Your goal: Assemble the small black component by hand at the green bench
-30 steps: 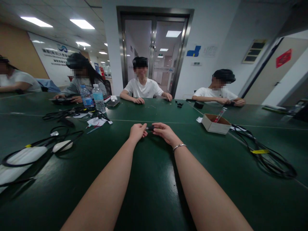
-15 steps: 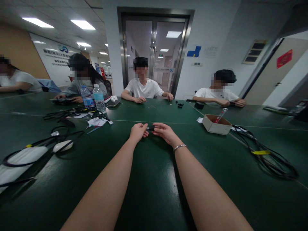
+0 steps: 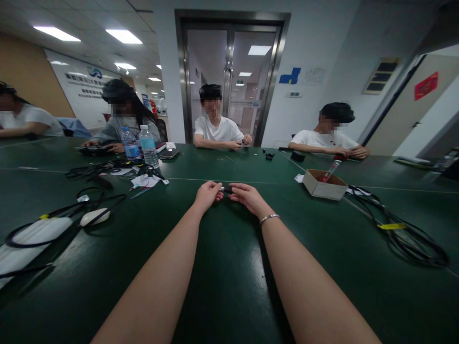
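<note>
Between my two hands, just above the green table (image 3: 229, 267), is a small dark stick-like object (image 3: 226, 189) with a shiny silvery part toward its left end. Its exact kind is too small to make out. My left hand (image 3: 208, 195) pinches the silvery end between thumb and fingers. From the other side, my right hand (image 3: 245, 195) grips the dark end, its fingers closed around it. A silver bracelet (image 3: 269, 218) circles my right wrist. The fingers cover both ends of the object.
Right of my hands stands an open cardboard box (image 3: 324, 190) holding a red-and-clear tube (image 3: 331, 170); coiled black cable (image 3: 405, 239) lies beyond it. On the left are water bottles (image 3: 148, 145), papers (image 3: 145, 181), a white mouse (image 3: 95, 218) and cables. Several people sit across the table.
More of the silvery part shows between my hands, which otherwise stay nearly in place. Across the table, the person in the middle has brought both hands together.
</note>
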